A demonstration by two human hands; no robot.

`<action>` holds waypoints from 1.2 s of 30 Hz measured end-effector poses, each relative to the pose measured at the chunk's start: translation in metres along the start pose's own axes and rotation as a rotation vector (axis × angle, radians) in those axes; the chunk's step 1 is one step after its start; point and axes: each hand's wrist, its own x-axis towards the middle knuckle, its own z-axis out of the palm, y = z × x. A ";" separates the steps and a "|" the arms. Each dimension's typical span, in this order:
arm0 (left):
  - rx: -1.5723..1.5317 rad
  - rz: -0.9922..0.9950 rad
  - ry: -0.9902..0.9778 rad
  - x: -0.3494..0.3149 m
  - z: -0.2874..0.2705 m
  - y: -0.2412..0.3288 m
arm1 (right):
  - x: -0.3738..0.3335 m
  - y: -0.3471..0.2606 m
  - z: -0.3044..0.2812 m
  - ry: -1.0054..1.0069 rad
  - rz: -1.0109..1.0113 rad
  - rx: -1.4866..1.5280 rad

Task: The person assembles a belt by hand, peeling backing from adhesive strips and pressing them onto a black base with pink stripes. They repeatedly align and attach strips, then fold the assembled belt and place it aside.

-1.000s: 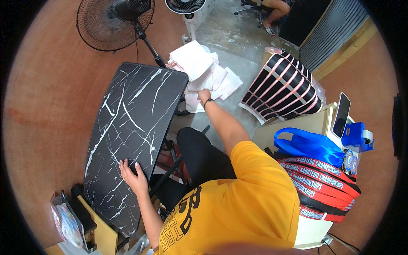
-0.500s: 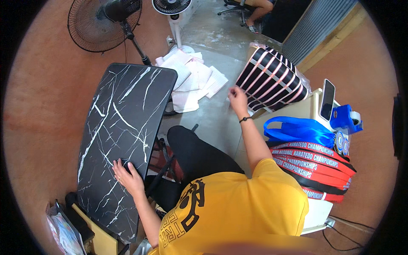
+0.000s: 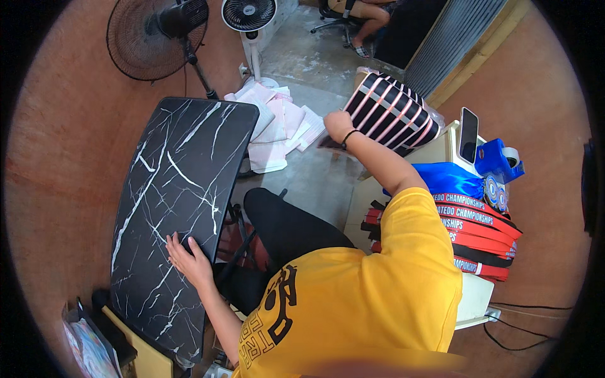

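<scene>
My left hand point(image 3: 191, 261) lies open, palm down, on the black marble-patterned table point(image 3: 170, 183), near its right edge. My right arm reaches forward with a dark bracelet point(image 3: 348, 138) at the wrist. At its end, my right hand point(image 3: 339, 125) is closed beside the near left side of a bundle point(image 3: 394, 110) of black and pinkish stripes, partly wrapped in clear plastic. What the closed fingers hold, if anything, is hidden. Under that hand a thin see-through edge, perhaps plastic, shows faintly.
White and pinkish sheets point(image 3: 287, 123) are piled on the floor beyond the table, near two fans point(image 3: 250, 16). At right, a cream cabinet point(image 3: 469, 302) carries red ribbons point(image 3: 479, 233), blue ribbon point(image 3: 447, 179) with medals, a phone point(image 3: 468, 135) and a blue tape dispenser point(image 3: 500, 160). A person's leg point(image 3: 373, 28) shows far back.
My right hand has moved left and slightly forward, and its fingers have closed into a fist. My left hand stays flat on the table. The whole view has shifted a little.
</scene>
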 end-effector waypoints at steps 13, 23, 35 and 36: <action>-0.984 0.197 -0.374 0.042 -0.007 0.093 | -0.088 0.037 -0.247 0.610 -0.137 0.665; -1.429 0.039 -0.782 0.070 0.052 0.193 | -0.130 0.107 -0.277 0.341 -0.531 1.014; -1.290 0.136 -0.109 0.130 -0.063 0.093 | -0.028 0.039 -0.339 0.302 -0.653 0.597; -1.175 0.132 0.012 0.124 -0.080 0.060 | -0.009 0.006 -0.338 0.368 -0.748 0.680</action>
